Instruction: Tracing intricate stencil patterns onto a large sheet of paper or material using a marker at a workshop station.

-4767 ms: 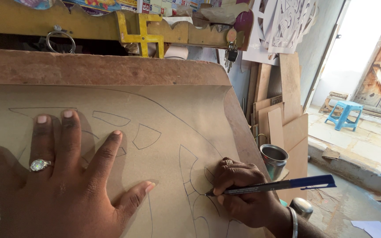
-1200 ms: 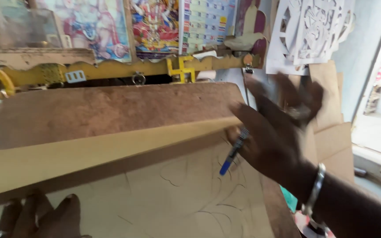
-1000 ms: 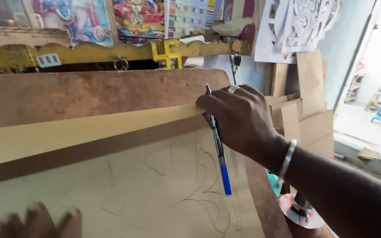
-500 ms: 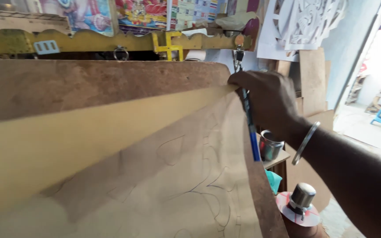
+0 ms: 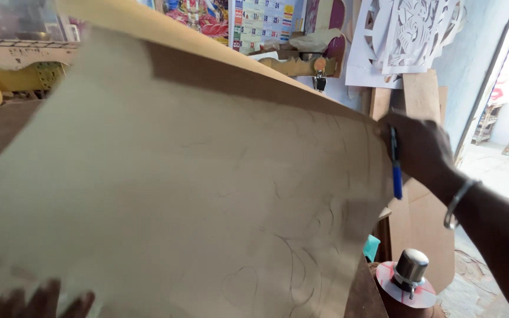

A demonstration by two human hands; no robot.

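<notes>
Paper sheet lifted at its right edge

Paper sheet [image 5: 195, 194], tan with faint pencil curves, fills my view, raised and tilted. My right hand [image 5: 416, 150] pinches its upper right edge, a blue pen [image 5: 396, 168] tucked in the fingers. My left hand [image 5: 42, 301] touches the bottom edge, fingers slightly spread.

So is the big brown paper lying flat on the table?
No, the right hand, with a blue pen in its grip, holds the big brown paper up by its edge, curved in the air.
</notes>
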